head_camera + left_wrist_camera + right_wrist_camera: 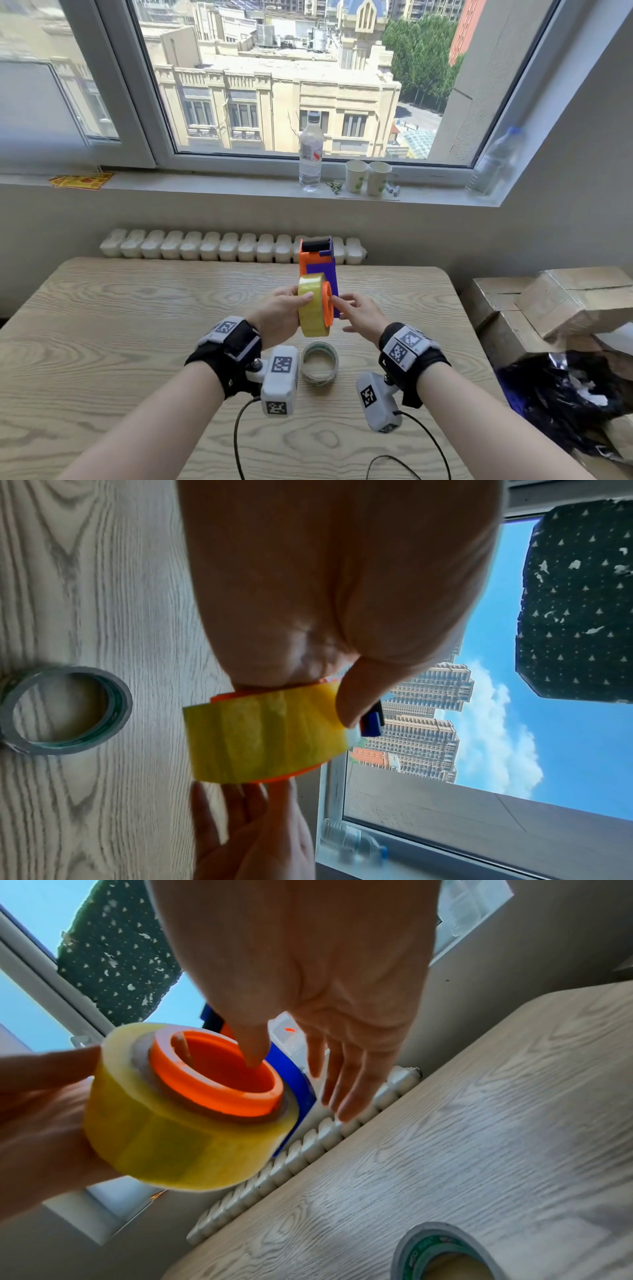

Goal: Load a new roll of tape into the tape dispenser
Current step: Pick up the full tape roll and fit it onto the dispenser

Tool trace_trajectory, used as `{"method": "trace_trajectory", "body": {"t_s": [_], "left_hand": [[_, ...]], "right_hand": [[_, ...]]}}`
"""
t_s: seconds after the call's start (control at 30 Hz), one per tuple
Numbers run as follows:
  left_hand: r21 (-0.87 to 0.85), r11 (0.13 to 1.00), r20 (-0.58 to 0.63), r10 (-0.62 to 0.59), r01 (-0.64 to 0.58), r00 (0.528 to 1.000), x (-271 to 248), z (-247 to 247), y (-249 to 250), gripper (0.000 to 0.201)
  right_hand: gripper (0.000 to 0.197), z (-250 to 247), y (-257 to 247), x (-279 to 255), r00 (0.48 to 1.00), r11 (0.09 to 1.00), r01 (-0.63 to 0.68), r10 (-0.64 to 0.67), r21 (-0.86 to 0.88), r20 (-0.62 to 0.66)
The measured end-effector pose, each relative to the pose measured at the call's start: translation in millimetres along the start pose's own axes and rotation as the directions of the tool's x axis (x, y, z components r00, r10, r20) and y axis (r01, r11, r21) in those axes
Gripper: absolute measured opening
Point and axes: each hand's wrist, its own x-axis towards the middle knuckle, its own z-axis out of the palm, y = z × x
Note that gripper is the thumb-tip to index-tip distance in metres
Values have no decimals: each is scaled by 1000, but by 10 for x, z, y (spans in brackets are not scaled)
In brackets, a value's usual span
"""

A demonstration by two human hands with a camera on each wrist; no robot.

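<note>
I hold an orange and blue tape dispenser (322,263) up above the wooden table (137,325). A full yellow tape roll (313,308) (263,734) (178,1139) sits round its orange hub (327,305) (219,1074). My left hand (294,308) grips the roll from the left, thumb over its outer face. My right hand (342,308) is at the hub's open side with fingers spread and straight. In the right wrist view its thumb (253,1053) reaches into the hub. A thin, nearly spent tape roll (319,365) (65,710) (445,1250) lies flat on the table below my hands.
A radiator (229,246) runs behind the table's far edge. On the windowsill stand a water bottle (311,150), two paper cups (368,176) and a second bottle (496,161). Cardboard boxes (548,301) and a dark bag (565,394) crowd the right side.
</note>
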Motion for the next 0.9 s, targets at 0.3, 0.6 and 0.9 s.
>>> {"method": "trace_trajectory", "body": {"t_s": [0.3,0.6,0.9], "left_hand": [[78,997,-62,-23,28,998,48,206,64,32],[102,995,-204,24,-4,979,157,188,56,41],[202,979,-185,51,-13,981,191,176,43,37]], "right_hand": [[50,16,-142,-65,972,967,232,-228,103,-52],[32,10,-201,-82,977,956,206,-214,207,16],[39,2,-230,-46,986,948,131,-156,290,63]]}}
